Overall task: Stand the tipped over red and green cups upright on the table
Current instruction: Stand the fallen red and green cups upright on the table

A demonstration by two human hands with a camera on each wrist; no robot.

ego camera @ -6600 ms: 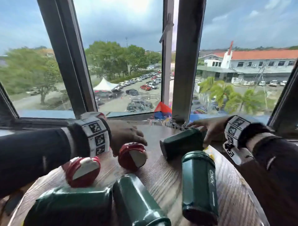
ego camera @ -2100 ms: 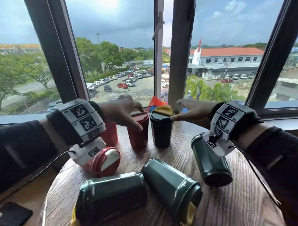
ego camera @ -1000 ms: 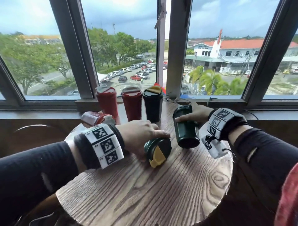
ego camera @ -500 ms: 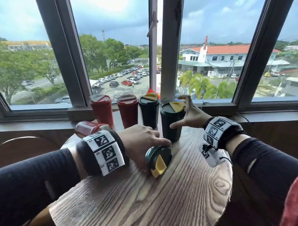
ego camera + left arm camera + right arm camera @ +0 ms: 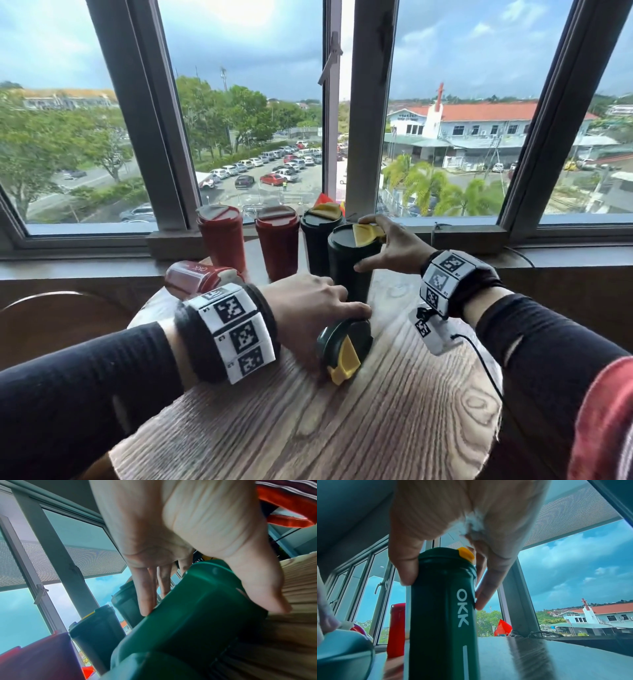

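On the round wooden table (image 5: 342, 428), two red cups (image 5: 219, 236) (image 5: 277, 243) and a dark green cup (image 5: 320, 240) stand upright by the window. A second green cup (image 5: 347, 270) (image 5: 440, 622) stands upright in front of them, and my right hand (image 5: 387, 246) grips its top, thumb on one side and fingers on the other. A third green cup (image 5: 344, 346) (image 5: 197, 615) lies on its side, its yellow-tabbed lid facing me. My left hand (image 5: 335, 308) wraps over it. A red cup (image 5: 198, 277) lies tipped at the left, behind my left wrist.
The window sill (image 5: 445, 236) and dark window frames run right behind the cups. A wooden chair back (image 5: 51, 325) curves at the left below the table. A cable hangs from my right wrist camera (image 5: 431, 332) over the table's right edge.
A second ago my right hand held the green cup tilted; it has since stood it upright beside the other green cup and still holds its top. My left hand stays on the tipped green cup.
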